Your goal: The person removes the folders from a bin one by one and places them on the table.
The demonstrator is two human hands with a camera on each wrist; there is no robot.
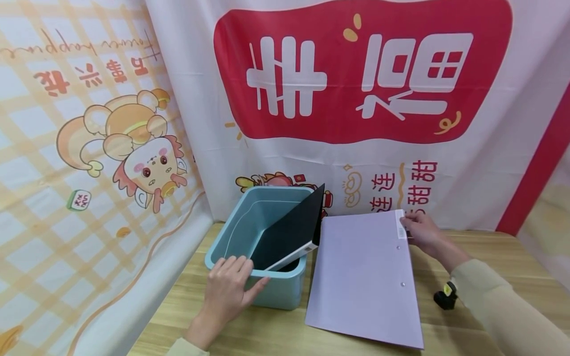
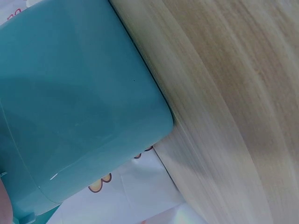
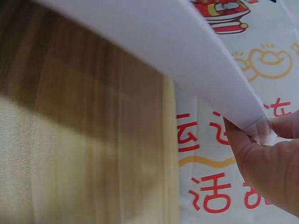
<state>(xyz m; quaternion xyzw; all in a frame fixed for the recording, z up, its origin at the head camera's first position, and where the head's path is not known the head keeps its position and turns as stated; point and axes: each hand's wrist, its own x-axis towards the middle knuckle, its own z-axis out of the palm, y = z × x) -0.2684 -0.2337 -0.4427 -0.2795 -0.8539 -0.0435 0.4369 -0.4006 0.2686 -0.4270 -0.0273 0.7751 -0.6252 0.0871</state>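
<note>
A light-blue plastic bin [image 1: 279,290] stands on the table, and my left hand [image 1: 226,289] grips its near rim with the fingers over the edge. Its wall [image 2: 84,107] fills much of the left wrist view, where only a sliver of the hand shows. Inside the bin, a black file folder [image 1: 289,227] leans to the right, its upper corner above the rim. My right hand [image 1: 425,232] pinches the upper right corner of a lilac file folder [image 1: 360,282], by its white label. This folder is tilted, right of the bin. In the right wrist view, thumb and fingers hold its corner.
A small black object with a yellow mark [image 1: 446,296] sits on the wooden table [image 1: 525,277] beside the right forearm. Printed cloth [image 1: 187,84] hangs behind the table and along its left side, close to the bin.
</note>
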